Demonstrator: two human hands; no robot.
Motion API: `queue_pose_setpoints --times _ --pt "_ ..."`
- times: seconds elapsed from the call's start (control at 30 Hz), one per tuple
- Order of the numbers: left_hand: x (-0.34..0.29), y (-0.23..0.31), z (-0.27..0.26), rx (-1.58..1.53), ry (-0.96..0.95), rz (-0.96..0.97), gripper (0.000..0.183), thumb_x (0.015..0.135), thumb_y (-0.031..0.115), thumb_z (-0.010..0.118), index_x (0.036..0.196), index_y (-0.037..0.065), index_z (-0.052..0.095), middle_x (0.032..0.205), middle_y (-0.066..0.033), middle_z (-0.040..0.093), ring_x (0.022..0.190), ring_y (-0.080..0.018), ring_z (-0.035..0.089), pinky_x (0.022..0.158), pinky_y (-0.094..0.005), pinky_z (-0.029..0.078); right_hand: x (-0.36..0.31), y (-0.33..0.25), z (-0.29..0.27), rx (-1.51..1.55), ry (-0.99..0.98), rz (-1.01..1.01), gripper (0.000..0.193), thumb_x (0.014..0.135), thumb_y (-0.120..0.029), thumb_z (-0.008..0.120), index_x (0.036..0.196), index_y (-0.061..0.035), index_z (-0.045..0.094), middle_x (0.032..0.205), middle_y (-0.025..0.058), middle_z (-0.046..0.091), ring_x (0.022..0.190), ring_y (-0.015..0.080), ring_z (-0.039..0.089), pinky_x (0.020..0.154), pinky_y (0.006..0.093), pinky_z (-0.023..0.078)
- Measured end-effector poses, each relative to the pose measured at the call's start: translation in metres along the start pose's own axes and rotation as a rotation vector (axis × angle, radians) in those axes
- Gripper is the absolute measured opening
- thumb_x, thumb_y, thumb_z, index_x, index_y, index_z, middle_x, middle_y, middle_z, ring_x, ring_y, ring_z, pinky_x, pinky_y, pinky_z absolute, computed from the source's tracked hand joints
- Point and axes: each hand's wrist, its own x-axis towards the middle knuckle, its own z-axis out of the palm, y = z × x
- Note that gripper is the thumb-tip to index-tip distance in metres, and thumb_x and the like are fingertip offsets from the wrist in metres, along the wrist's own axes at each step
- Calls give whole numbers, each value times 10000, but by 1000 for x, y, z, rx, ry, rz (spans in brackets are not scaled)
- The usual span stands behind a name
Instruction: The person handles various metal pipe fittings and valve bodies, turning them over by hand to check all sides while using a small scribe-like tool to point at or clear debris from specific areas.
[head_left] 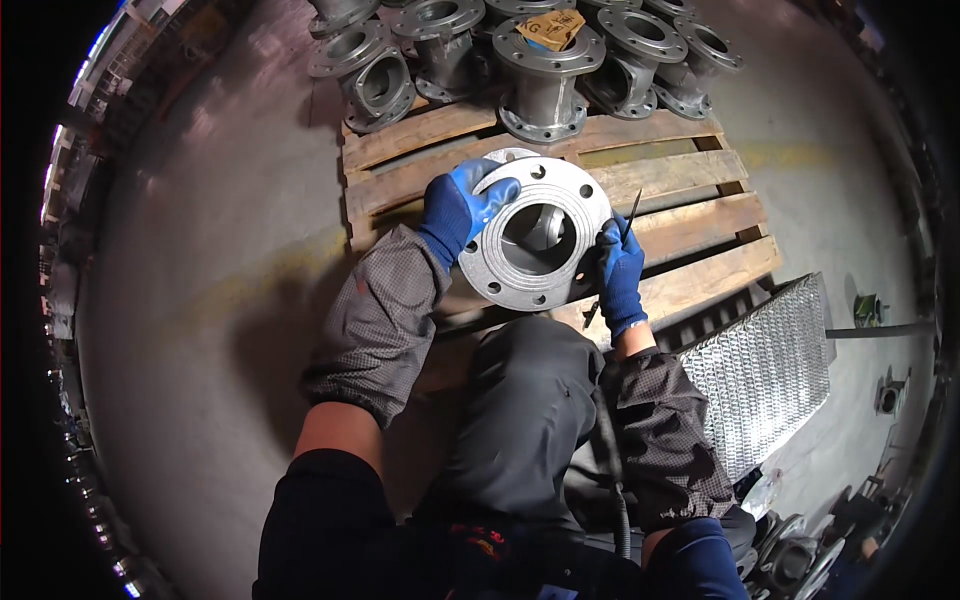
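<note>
A grey metal flanged pipe fitting is tilted towards me, its round ringed face with bolt holes turned up. Through its wide bore I see part of the inside. My left hand, in a blue glove, is closed on the upper left rim, with the thumb on the face. At the right rim my right hand, also blue-gloved, has its fingers curled round a thin dark pointed tool. The tool's tip sticks up above the fingers. Its exact kind is unclear, and whether the right hand also touches the rim is hard to tell.
A wooden pallet lies under and beyond the fitting. Several similar flanged castings stand along its far side, one bearing a brown cardboard scrap. A silvery quilted-looking panel is at right. More metal parts lie lower right.
</note>
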Motion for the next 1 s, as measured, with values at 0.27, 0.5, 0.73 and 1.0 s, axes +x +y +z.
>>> queue_pose_setpoints --times 0.27,0.5,0.73,1.0 --pt "35 33 34 467 -155 78 352 848 373 593 893 30 660 786 -195 644 704 -317 634 638 -382 488 -15 8 -14 -109 83 -148 245 955 -198 433 988 -29 607 792 -34 545 699 43 445 628 202 387" --pt "110 64 78 907 -566 378 480 832 520 525 931 73 671 875 -170 654 814 -321 632 745 -412 479 -38 22 -11 -43 152 49 111 849 -165 483 828 -58 465 622 23 423 533 170 432 476 278 356" --pt "137 79 119 1095 -688 567 503 878 532 438 975 91 660 857 -131 666 809 -284 645 737 -417 496 -46 17 -8 -678 41 -334 140 707 -42 492 835 14 482 734 159 465 658 345 456 570 373 401" --pt "153 38 25 990 -322 458 470 878 527 473 942 106 670 861 -149 661 811 -288 641 730 -360 498 -12 -2 43 98 153 158 194 929 -254 497 990 -80 557 715 -34 478 561 41 376 470 187 323"
